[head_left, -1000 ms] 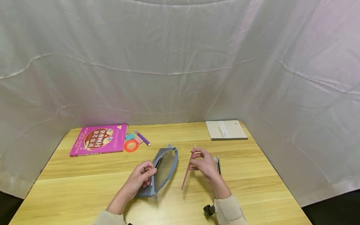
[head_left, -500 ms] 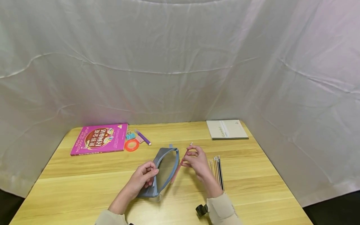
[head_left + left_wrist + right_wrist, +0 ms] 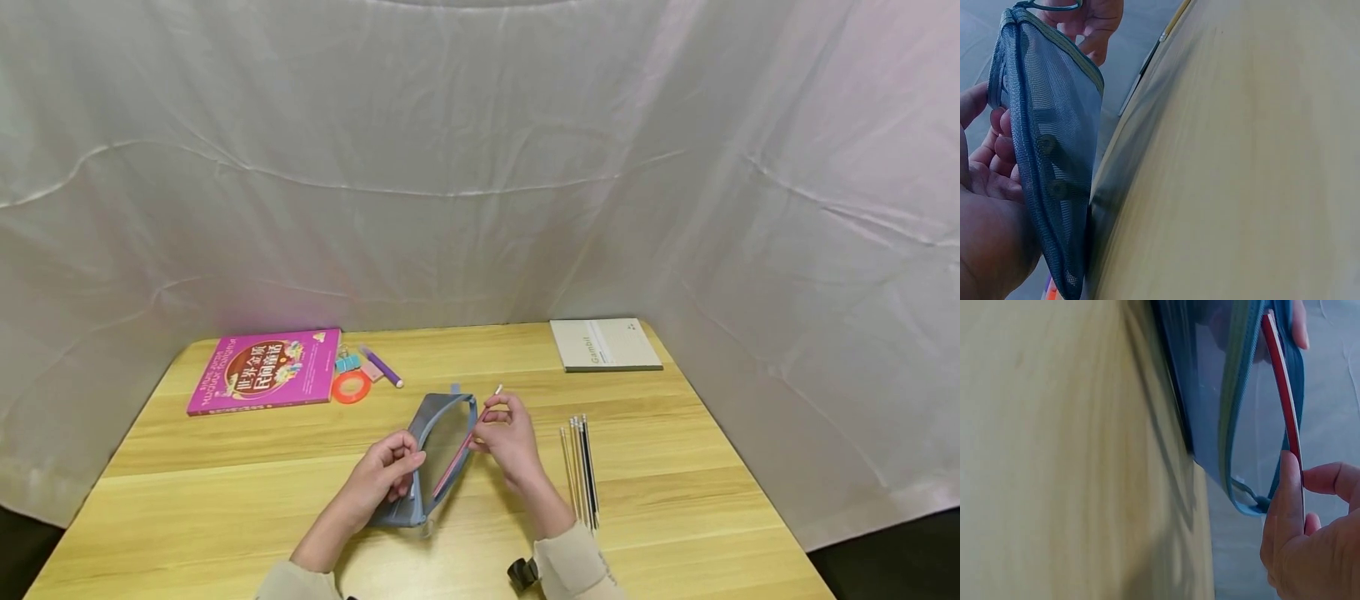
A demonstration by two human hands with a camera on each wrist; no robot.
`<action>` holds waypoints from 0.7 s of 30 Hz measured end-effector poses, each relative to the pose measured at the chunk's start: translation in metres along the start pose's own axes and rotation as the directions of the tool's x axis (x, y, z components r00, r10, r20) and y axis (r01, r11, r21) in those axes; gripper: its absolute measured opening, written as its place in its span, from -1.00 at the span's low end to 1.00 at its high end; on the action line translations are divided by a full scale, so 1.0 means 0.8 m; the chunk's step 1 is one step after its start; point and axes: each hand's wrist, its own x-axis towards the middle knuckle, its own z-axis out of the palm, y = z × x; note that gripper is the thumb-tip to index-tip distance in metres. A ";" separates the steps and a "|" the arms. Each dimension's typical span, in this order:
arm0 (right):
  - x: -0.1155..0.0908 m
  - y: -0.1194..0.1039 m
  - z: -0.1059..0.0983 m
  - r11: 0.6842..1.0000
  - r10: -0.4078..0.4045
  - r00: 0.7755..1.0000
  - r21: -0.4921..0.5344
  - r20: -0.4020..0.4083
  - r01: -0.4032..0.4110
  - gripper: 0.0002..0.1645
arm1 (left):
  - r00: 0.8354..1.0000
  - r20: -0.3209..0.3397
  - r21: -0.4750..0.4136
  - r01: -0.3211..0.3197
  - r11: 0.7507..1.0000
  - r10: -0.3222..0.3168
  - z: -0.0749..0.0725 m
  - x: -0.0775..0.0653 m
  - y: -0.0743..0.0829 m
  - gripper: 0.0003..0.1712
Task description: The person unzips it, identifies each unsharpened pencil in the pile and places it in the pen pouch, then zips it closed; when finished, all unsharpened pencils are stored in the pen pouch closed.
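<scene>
A blue mesh pencil case (image 3: 431, 417) stands with its zipped mouth spread wide, its far end marked by a small tab. My left hand (image 3: 382, 471) pinches the left edge of that mouth between thumb and fingers. Between thumb and fingertips, my right hand (image 3: 508, 437) holds a red pencil (image 3: 457, 458) near its white-tipped end. The pencil slants across the opening, its lower end overlapping the mouth in the head view. In the right wrist view the pencil (image 3: 1282, 378) lies inside the loop of the zip. Dark shapes show through the mesh (image 3: 1063, 169) in the left wrist view.
Several pencils (image 3: 579, 467) lie side by side right of my right hand. At the back left are a pink book (image 3: 262, 371), a roll of orange tape (image 3: 351, 387), a blue binder clip (image 3: 348, 363), and a purple marker (image 3: 381, 367). A notebook (image 3: 606, 344) lies back right.
My right hand has moved left with the red pencil, from beside the case to over its opening. The pencils on the right are more exposed. My left hand keeps its hold, almost unmoved.
</scene>
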 end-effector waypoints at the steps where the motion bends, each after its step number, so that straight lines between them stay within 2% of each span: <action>1: -0.001 0.001 0.002 1.000 0.002 1.000 0.000 0.003 -0.002 -0.39 | 1.000 0.002 0.002 -0.003 1.000 0.003 0.000 0.000 0.000 -0.71; 7: -0.010 0.008 0.013 1.000 0.016 1.000 -0.015 0.027 -0.016 -0.39 | 1.000 0.004 0.017 -0.016 1.000 0.016 0.003 0.003 -0.001 -0.71; 21: -0.018 0.018 0.029 0.999 0.028 0.998 -0.038 0.063 -0.025 -0.43 | 0.999 -0.010 0.037 0.038 0.999 -0.037 0.011 0.007 0.001 -0.68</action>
